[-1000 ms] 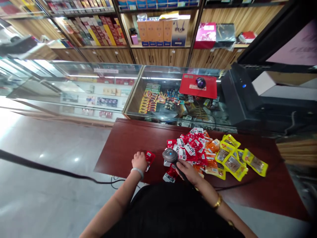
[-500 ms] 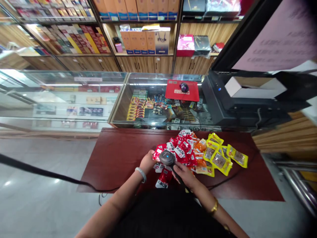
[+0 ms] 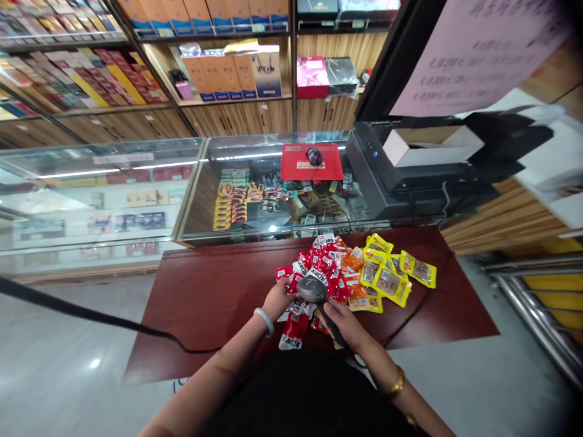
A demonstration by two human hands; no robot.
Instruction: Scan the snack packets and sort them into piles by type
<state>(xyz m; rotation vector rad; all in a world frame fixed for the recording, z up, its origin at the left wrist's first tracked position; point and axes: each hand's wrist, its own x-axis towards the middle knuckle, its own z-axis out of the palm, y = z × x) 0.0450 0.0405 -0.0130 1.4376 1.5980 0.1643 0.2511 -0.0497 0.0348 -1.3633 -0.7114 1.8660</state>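
Note:
A black handheld barcode scanner (image 3: pixel 313 289) is gripped by its handle in my right hand (image 3: pixel 342 323), its head over the pile. My left hand (image 3: pixel 279 301), with fingers pinched, is at the left side of the pile on a red snack packet (image 3: pixel 285 273); the scanner head partly covers what lies there. Several red-and-white snack packets (image 3: pixel 324 262) are heaped beyond the scanner, and one red packet (image 3: pixel 295 328) lies nearer to me. Orange packets (image 3: pixel 353 260) lie to the right of the red ones, with yellow packets (image 3: pixel 392 285) farther right.
The packets lie on a dark red-brown table (image 3: pixel 200 291). Behind it stands a glass display counter (image 3: pixel 268 224) with a red mat (image 3: pixel 291 170) and a mouse (image 3: pixel 314 156). A dark machine (image 3: pixel 368 176) carries a white open box (image 3: pixel 401 150). A black cable (image 3: pixel 136 325) crosses at left.
The view has turned, so the counter and shelves sit farther left. The blue light on top of the scanner no longer shows. My hands stay close to the red packets.

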